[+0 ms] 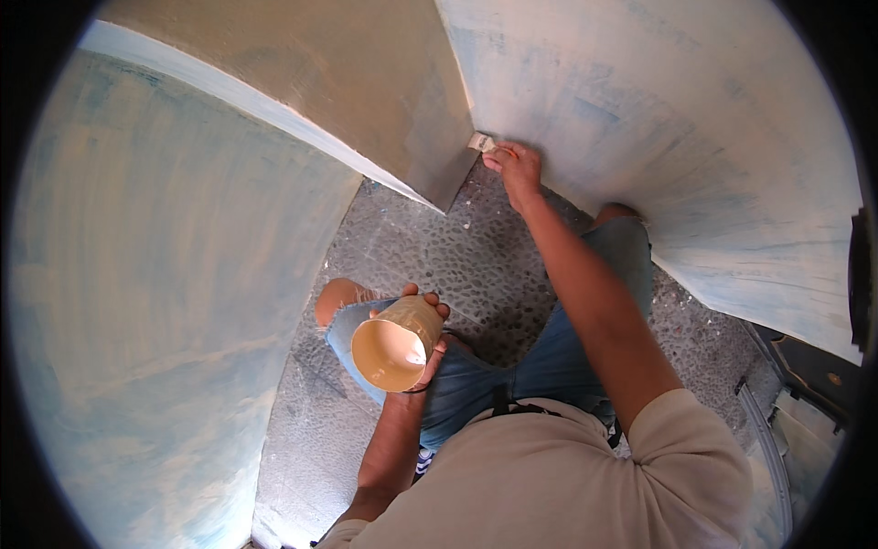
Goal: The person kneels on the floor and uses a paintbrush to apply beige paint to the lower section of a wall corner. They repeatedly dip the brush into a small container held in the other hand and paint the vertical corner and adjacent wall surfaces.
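Note:
My left hand holds a tan paint container tilted over my left thigh, its open mouth towards me and pale paint inside. With my right arm stretched forward, my right hand grips a paintbrush by its handle. The brush's pale bristles touch or nearly touch the low inner corner where a brown-grey wall face meets the whitish-blue wall on the right. Most of the brush's handle is hidden by my fingers.
A streaky blue-cream wall rises at the left. The brown wall section ends in a white edge jutting towards me. Underfoot is a pebbled floor with paint spots. Dark panelled furniture and a grey metal strip lie at the lower right.

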### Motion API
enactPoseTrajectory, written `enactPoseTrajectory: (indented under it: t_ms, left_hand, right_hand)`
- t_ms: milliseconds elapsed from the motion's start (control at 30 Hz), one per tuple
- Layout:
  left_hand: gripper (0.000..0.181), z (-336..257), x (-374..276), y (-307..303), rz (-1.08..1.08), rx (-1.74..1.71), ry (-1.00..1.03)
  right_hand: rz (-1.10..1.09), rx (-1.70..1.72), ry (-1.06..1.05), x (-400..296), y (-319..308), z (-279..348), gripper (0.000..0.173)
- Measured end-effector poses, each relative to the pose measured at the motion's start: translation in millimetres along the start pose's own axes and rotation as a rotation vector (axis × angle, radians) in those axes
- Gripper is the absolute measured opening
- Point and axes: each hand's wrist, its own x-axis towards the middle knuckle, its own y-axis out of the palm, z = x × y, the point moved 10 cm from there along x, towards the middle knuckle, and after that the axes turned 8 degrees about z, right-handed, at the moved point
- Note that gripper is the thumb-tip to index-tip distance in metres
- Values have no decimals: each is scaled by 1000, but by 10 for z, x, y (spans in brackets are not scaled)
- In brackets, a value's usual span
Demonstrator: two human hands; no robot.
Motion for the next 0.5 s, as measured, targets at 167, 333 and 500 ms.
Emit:
enactPoseTrajectory:
  t_ms: [167, 333, 500]
  left_hand:
    - [70, -36, -5, -27, -6, 34, 16]
    - [70, -34, -9, -35, -1, 35, 16]
    - [70, -23, -6, -54, -6, 3, 5]
  right_hand:
    - [41, 148, -92, 84, 173, 406, 27]
    - [128, 160, -176, -153, 428, 1159, 27]
    - [164, 126, -248, -471, 489, 1624, 29]
